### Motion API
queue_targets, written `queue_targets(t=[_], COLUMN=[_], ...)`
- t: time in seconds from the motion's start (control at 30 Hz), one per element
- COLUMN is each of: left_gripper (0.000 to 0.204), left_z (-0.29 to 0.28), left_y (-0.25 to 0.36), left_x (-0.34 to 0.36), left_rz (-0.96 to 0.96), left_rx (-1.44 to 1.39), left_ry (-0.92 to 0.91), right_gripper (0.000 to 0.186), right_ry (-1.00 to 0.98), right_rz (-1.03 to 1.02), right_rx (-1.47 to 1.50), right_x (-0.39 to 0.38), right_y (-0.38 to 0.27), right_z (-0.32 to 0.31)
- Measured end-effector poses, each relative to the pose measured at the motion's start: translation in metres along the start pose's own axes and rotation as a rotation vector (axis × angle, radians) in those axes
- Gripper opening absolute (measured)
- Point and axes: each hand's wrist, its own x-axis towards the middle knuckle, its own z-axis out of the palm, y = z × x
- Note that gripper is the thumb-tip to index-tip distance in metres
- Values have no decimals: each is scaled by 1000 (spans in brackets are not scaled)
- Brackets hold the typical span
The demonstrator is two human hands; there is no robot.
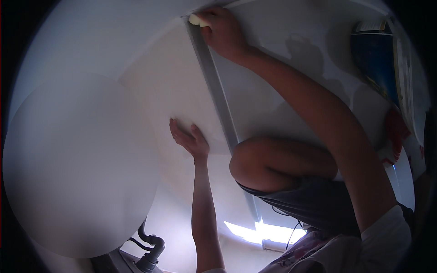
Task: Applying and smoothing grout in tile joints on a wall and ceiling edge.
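Observation:
My right hand [225,34] grips a small cream-coloured pad [198,20], perhaps a sponge, at the upper end of a long grey strip [209,77]. The strip runs down along a seam beside a pale cream panel [161,77]. Lower on that panel, my left hand [189,136] rests with its fingers extended, holding nothing, left of the strip. My bent knee [250,164] is beside the lower part of the strip, and my right forearm reaches up across the white surface.
A blue container [373,57] lies at upper right, with red-and-white items [393,132] below it. A large, indistinct pale oval [79,168] fills the left. A dark bent pipe [154,248] is at lower left. Bright light patches [282,234] and a thin cable lie near the bottom.

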Motion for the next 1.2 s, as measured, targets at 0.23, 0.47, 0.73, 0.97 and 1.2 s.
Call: queue_targets(t=[0.23,0.47,0.73,0.97,1.2], left_gripper=[62,61,61,61,60], left_z=[-3,4,-3,2,-1], left_y=[-5,-2,-3,2,-4], left_x=[0,0,0,-3,-3], left_rz=[32,50,38,7,31], left_rx=[-12,-21,-11,-55,-13], left_ry=[8,8,14,-1,6], right_gripper=[29,31,33,31,31], right_ry=[-62,-113,-450,-75,-21], right_rz=[136,-25,-121,52,54], right_rx=[119,58,89,59,81], right_x=[1,-13,-51,-6,-1], right_y=[-8,5,-14,-3,-6], right_z=[16,7,-26,-16,2])
